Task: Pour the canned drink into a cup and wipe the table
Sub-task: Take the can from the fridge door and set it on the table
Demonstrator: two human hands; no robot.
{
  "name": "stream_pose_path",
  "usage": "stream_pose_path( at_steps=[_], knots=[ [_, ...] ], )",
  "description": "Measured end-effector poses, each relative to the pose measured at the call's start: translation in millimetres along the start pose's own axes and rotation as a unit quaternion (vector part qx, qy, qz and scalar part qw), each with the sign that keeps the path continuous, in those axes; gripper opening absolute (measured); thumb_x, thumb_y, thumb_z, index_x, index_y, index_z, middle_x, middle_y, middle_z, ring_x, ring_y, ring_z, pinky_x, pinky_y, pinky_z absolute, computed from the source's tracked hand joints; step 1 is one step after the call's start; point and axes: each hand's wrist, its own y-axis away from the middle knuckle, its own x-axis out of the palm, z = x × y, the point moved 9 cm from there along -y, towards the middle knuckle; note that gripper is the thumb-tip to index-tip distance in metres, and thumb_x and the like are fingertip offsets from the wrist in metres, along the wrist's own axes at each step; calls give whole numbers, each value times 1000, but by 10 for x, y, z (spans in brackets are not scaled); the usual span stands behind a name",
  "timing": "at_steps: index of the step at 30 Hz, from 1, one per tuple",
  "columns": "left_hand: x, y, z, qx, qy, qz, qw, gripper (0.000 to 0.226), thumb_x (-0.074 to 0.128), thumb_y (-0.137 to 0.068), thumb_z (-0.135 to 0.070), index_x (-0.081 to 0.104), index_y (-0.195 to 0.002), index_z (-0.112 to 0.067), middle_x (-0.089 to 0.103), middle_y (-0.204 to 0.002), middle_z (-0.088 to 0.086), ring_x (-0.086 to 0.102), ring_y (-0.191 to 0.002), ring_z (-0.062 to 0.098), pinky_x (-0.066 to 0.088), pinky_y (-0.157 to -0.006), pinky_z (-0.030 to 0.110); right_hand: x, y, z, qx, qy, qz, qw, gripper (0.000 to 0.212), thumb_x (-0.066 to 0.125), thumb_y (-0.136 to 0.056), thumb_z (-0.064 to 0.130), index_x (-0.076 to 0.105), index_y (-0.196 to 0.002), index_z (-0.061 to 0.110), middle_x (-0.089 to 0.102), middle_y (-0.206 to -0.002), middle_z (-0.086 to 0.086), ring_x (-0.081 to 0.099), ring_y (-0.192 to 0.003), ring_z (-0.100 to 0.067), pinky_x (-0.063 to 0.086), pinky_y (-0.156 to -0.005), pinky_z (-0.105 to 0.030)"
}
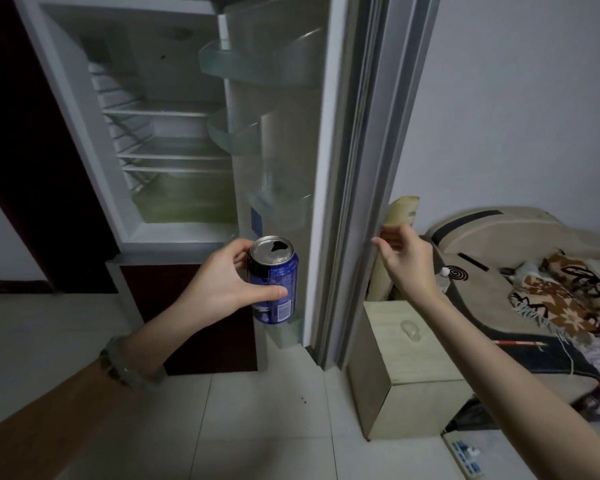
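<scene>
Head view looks down past two bare forearms over a pale tiled floor. Nearest, the left wrist wears a green bead bracelet. Further out, the left hand is wrapped around a blue drink can, thumb across its front, holding it upright with its top already opened. To the right, the right hand has its fingers curled on the outer edge of the open fridge door. Below that arm stands a pale wooden cabinet, beside a bed with a patterned blanket. Beyond the can, the fridge interior shows bare wire shelves.
</scene>
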Motion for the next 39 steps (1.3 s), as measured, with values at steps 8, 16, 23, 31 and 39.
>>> stream_pose_path(
  at_steps=[8, 16, 23, 31, 39],
  knots=[
    [-360, 401, 135, -13, 3, -47, 999, 73, 85, -34, -54, 60, -99, -33, 67, -107, -13, 57, -113, 6, 44, -102, 39, 462, 421, 819, -232, -13, 39, 972, 35, 61, -87, 2, 55, -122, -2, 65, -115, -9, 60, -107, -9, 47, -95, -23],
    [-941, 782, 324, -29, -9, -127, 991, 68, 86, -38, -41, 60, -99, -28, 68, -97, -21, 61, -96, -7, 44, -85, 10, 1388, 735, 1469, -433, 123, 139, 882, 72, 36, -72, -11, 28, -142, 6, 30, -146, -26, 26, -138, -33, 29, -112, -43],
    [-1514, 1083, 626, -83, -20, -201, 976, 72, 82, -38, -49, 60, -103, -28, 69, -101, -12, 64, -99, 6, 55, -85, 40, 2243, 889, 2032, -479, 197, 146, 843, 100, 61, -63, -5, 12, -148, 12, 12, -153, -20, 15, -143, -31, 15, -116, -45],
    [-2337, 1174, 1044, -115, -50, -254, 959, 82, 90, -39, -46, 59, -110, -20, 67, -106, -5, 62, -102, 14, 53, -88, 46, 3154, 946, 2838, -463, 207, 87, 857, 89, 64, -67, 4, 28, -147, 16, 23, -150, -26, 23, -140, -36, 18, -112, -52],
    [-3444, 1012, 1580, -99, -56, -226, 967, 72, 81, -42, -49, 59, -107, -28, 67, -105, -11, 62, -100, 6, 54, -87, 38, 4238, 786, 3457, -416, 247, 79, 872, 79, 43, -70, 4, 29, -146, 17, 21, -151, -26, 24, -140, -37, 14, -112, -54]
  ],
)
